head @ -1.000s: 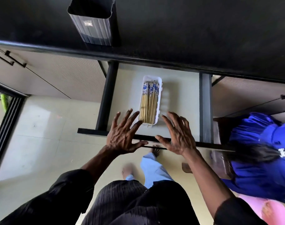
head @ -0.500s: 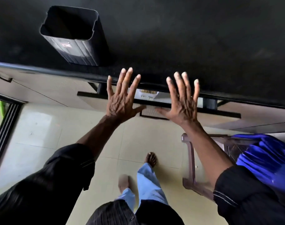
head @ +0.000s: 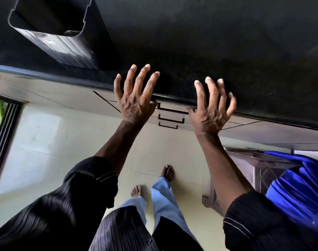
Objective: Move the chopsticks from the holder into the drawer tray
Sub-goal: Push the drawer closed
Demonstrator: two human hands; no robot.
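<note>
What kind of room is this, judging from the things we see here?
Most likely a home kitchen: a dark stone counter with a black holder standing on it, drawers with handles beneath its edge, and a pale tiled floor.

— What sort of place is this?
— A home kitchen, by the look; a black stone countertop (head: 227,42) runs across, with pale cabinet fronts (head: 64,93) and bar-handled drawers (head: 171,115) beneath it.
— Anything else domestic?
— A ribbed utensil holder (head: 64,44) stands on the counter; cream floor tiles (head: 46,142) lie below; bare feet (head: 167,173) stand on them.
</note>
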